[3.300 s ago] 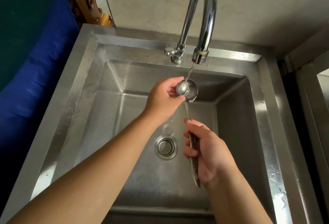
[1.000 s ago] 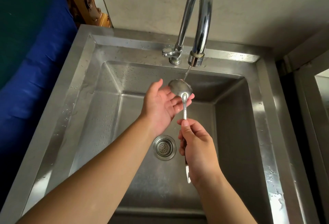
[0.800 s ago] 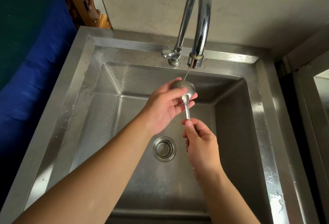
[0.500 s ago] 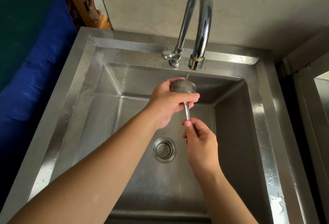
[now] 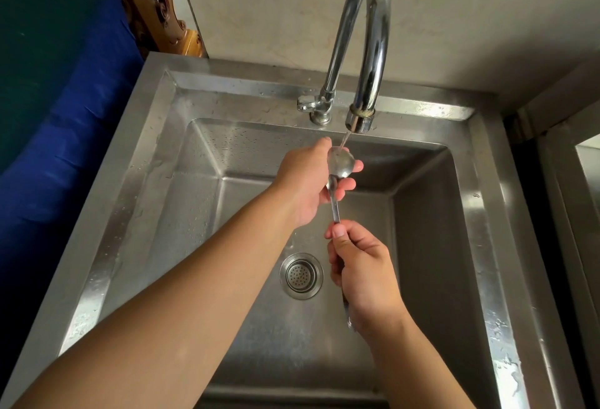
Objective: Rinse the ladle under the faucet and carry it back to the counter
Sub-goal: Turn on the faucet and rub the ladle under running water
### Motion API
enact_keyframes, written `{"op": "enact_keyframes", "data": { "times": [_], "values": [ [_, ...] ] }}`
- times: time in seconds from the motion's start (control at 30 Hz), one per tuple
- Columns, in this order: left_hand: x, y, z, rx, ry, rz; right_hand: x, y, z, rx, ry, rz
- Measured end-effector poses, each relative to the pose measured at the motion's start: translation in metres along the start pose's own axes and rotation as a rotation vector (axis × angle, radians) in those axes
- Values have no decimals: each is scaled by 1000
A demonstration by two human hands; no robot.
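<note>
A small steel ladle (image 5: 340, 165) is held over the steel sink (image 5: 181, 161), bowl up under the faucet spout (image 5: 358, 121). A thin stream of water falls from the spout onto the bowl. My left hand (image 5: 308, 181) wraps around the bowl, thumb on the far rim and fingers curled beneath it. My right hand (image 5: 363, 272) is closed around the handle lower down, thumb pressed on the shaft. The handle's end sticks out below my right palm.
The round drain strainer (image 5: 301, 275) sits in the basin floor under my arms. The faucet lever (image 5: 306, 104) is behind the spout on the wet back ledge. A blue-covered object (image 5: 65, 116) borders the sink's left; a metal frame (image 5: 571, 181) stands on its right.
My left hand went from an open palm beside the bowl to curled around it, rubbing the bowl under the water. My right hand has stayed on the handle.
</note>
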State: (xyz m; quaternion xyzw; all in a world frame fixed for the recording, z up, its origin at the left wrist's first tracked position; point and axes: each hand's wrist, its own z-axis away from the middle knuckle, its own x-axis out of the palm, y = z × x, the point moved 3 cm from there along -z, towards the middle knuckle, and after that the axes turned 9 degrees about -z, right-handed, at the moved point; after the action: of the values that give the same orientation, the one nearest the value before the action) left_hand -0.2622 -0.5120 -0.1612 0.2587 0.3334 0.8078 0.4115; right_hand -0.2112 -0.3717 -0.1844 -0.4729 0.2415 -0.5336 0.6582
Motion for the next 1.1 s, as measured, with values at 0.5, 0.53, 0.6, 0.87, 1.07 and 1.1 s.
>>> {"op": "enact_keyframes", "data": {
  "times": [0.5,0.53,0.6,0.87,1.07,1.1],
  "values": [
    [-14,-13,8,196,-405,119,-11,12,-4,97,-104,-184],
    [-13,-13,8,198,-382,81,-12,13,-3,80,-91,-160],
    [-11,-12,7,197,-325,16,-12,14,-2,18,-60,-95],
    [0,-5,1,68,-60,-108,-11,4,-3,-171,61,203],
    [-4,3,0,-51,80,-56,-3,2,-3,-122,-1,142],
    [-4,3,1,-55,70,-52,-2,3,-2,-85,-24,86]
  ]
}}
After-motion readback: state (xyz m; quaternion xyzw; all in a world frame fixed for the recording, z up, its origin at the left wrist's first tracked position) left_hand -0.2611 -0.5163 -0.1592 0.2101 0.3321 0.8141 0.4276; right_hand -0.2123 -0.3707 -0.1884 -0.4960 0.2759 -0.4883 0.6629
